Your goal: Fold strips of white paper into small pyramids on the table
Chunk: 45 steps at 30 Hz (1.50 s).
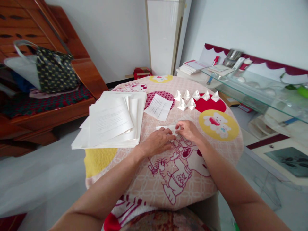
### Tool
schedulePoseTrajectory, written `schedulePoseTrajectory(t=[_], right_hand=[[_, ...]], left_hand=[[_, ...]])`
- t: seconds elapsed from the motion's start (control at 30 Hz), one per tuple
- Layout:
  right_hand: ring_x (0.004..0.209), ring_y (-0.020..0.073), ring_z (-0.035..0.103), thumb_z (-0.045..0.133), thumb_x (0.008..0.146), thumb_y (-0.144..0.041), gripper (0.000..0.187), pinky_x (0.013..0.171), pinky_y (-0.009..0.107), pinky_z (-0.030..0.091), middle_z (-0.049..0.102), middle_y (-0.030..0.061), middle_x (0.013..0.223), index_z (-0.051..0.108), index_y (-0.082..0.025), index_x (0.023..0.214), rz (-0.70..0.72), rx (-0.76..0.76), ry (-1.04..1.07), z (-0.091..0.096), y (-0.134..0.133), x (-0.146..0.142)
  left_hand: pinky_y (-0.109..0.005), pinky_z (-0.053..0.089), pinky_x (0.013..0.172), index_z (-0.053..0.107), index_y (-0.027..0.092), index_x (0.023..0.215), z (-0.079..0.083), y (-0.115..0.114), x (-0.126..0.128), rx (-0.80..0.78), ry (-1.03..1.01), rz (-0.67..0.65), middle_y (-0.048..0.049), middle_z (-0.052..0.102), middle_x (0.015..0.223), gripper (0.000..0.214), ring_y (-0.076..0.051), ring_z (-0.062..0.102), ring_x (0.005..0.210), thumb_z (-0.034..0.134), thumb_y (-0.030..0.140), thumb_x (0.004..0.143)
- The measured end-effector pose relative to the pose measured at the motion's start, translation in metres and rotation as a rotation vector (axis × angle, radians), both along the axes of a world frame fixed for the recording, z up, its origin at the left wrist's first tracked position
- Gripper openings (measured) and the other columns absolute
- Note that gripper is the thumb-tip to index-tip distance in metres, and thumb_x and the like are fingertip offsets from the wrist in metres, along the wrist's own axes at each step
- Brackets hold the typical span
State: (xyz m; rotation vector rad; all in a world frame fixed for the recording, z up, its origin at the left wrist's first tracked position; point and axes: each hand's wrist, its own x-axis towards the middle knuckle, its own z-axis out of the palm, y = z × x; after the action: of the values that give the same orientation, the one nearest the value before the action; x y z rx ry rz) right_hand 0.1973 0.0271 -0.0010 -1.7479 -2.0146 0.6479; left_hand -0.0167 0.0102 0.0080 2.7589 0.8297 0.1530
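A small folded piece of white paper [166, 127] lies on the cloth-covered round table in front of me. My left hand [157, 141] rests on its near left side, fingers stretched over the paper and the thumb apart. At the right end, my right hand [187, 130] has thumb and forefinger pinched together on the paper. The fingers partly hide the folds. Beyond the hands lies a loose printed sheet [159, 107] with creases. Several small folded paper shapes [206, 95] with pointed tops stand in two rows to its right.
A tall, uneven stack of paper [110, 120] covers the table's left side. The patterned tablecloth [154, 189] reaches the table edge. A glass shelf unit [260, 93] stands close on the right. On the left, a wooden bench [96, 77] holds a dotted bag [56, 70].
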Motion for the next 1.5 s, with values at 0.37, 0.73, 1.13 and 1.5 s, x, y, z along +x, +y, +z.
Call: schedulePoseTrajectory(t=[0.37,0.73,1.13,1.5], right_hand=[[0.051,0.0140,0.055,0.062,0.080,-0.016,0.021,0.052,0.025,0.039,0.062,-0.0021,0.058,0.076,-0.014,0.096,-0.165,-0.067,0.260,-0.009,0.005,0.016],[0.065,0.0194,0.065,0.057,0.083,-0.013,0.030,0.063,0.027,0.046,0.072,0.0044,0.065,0.084,-0.016,0.094,-0.129,0.088,-0.008,-0.009,0.009,0.022],[0.066,0.0206,0.065,0.056,0.083,-0.014,0.031,0.063,0.028,0.044,0.072,0.0055,0.065,0.084,-0.016,0.093,-0.099,0.157,-0.063,-0.009,0.005,0.021],[0.067,0.0203,0.065,0.057,0.078,-0.012,0.027,0.064,0.028,0.044,0.075,0.0061,0.069,0.083,-0.018,0.080,-0.125,0.183,-0.070,-0.009,0.004,0.020]], left_hand=[[-0.045,0.049,0.110,0.075,0.026,0.124,-0.002,0.009,-0.017,-0.077,-0.088,-0.111,-0.0112,0.066,0.139,0.029,-0.027,0.063,0.127,0.064,0.035,0.098],[-0.041,0.052,0.101,0.067,0.022,0.128,-0.001,-0.002,-0.005,-0.008,-0.025,0.026,-0.0089,0.066,0.132,0.034,-0.027,0.060,0.120,0.068,0.032,0.096],[-0.041,0.053,0.102,0.071,0.023,0.122,-0.003,-0.003,-0.002,0.030,-0.037,0.065,-0.0077,0.065,0.139,0.027,-0.028,0.061,0.123,0.068,0.031,0.096],[-0.042,0.053,0.102,0.071,0.024,0.123,-0.005,-0.003,-0.002,0.035,-0.036,0.067,-0.0070,0.065,0.139,0.028,-0.028,0.061,0.123,0.067,0.031,0.096]])
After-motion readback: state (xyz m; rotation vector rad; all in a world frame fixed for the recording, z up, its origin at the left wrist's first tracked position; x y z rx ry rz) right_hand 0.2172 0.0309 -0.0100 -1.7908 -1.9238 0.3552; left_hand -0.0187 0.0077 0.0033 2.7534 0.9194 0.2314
